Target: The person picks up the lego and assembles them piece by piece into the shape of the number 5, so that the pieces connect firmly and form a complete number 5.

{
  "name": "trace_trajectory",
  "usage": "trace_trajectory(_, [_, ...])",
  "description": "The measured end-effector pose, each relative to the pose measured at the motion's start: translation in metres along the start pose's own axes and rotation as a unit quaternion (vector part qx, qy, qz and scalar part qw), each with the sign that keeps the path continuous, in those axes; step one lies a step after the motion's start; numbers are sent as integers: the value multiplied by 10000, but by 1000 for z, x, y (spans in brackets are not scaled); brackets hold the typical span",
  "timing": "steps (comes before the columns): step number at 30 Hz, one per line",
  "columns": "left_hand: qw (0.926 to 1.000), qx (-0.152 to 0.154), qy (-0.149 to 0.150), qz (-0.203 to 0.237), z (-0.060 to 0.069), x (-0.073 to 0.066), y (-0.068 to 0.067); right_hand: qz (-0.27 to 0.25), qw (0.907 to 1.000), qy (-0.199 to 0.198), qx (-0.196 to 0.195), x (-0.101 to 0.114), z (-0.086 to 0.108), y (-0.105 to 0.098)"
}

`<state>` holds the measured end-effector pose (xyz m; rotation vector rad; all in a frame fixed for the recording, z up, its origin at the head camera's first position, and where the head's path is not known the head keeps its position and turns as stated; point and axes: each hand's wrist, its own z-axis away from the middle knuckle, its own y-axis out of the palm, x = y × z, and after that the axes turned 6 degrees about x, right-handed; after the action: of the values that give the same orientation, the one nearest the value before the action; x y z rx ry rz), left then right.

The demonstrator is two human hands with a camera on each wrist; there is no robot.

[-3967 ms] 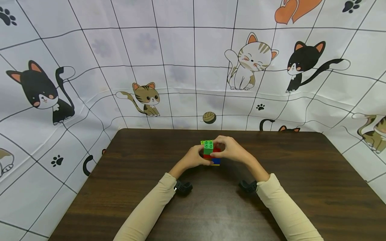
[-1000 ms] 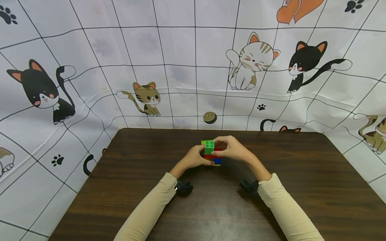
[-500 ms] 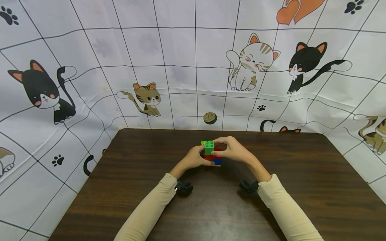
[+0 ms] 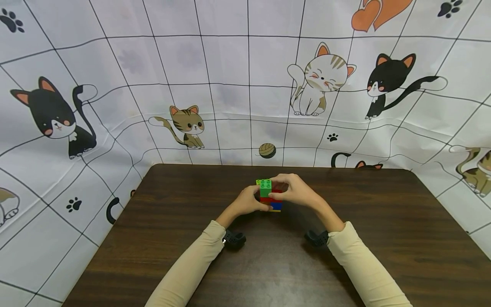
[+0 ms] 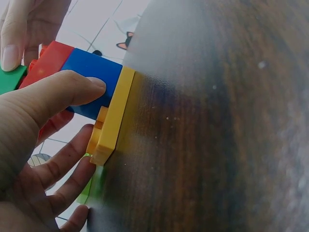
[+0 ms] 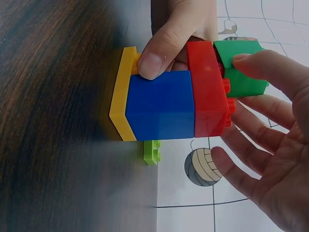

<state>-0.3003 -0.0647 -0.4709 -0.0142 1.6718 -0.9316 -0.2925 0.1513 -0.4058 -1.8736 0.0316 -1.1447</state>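
Note:
A stack of toy building bricks stands near the table's far edge. Its yellow base [image 5: 117,118] is on the tabletop, with a blue brick [image 6: 161,104] above it and a red brick [image 6: 205,92] over the blue one. My left hand [image 4: 246,201] grips the stack low down, its thumb across the blue brick. With thumb and fingers, my right hand [image 4: 294,189] pinches a green brick [image 4: 265,189] at the top of the stack. In the right wrist view the green brick sits tilted at one end of the red brick, and several red studs show bare. Whether it is pressed fully on is unclear.
A light green brick [image 6: 151,152] sits behind the stack, mostly hidden. The dark wooden table [image 4: 172,256] spreads around both arms. A white sheet [image 4: 230,64] with printed cats hangs behind the far edge.
The green brick in my right hand has shifted very slightly left since half a second ago. My left hand and the rest of the stack look almost unchanged.

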Motion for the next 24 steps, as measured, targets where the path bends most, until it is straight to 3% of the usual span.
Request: trace_trajectory(24, [10000, -20, 61, 16, 0, 1, 1, 165, 9999, 21, -15, 1, 0, 1])
